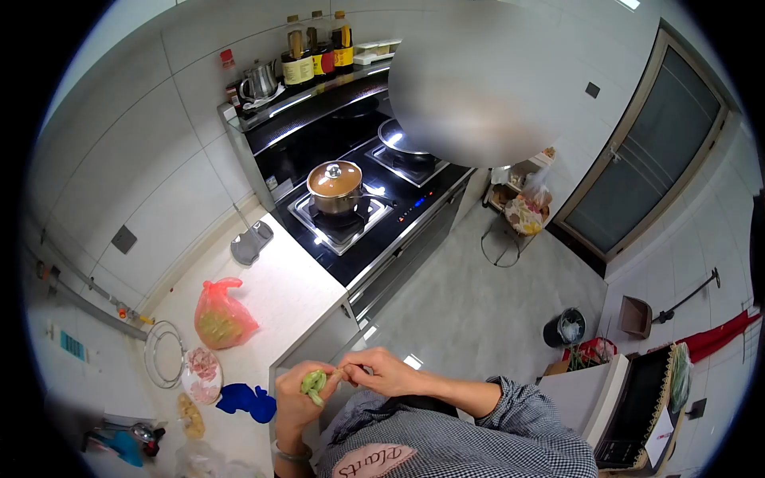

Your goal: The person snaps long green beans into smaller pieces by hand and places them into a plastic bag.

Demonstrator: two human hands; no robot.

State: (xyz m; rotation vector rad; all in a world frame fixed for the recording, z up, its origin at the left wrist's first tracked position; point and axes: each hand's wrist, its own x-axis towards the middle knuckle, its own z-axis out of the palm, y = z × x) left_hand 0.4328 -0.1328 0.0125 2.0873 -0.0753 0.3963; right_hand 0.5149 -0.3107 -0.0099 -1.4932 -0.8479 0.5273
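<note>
My left hand [296, 402] is closed around a light green vegetable [314, 384], whose exact kind I cannot make out. Its fingertips meet those of my right hand [384, 373], which is pinched; what lies between those fingers is too small to name. Both hands are in front of my checked apron, beside the counter edge. On the white counter to the left lie a dark blue flat item [247, 401], a plate with pinkish meat slices [202, 376], and a tied red plastic bag [223, 317] with something greenish inside.
A lidded pot [335, 188] stands on the left burner of the black stove, its handle pointing right. A pan [398, 137] sits on the farther burner. Also on the counter are a wire ring rack [164, 355] and a grey holder [252, 243]. A bin [565, 327] stands on the floor.
</note>
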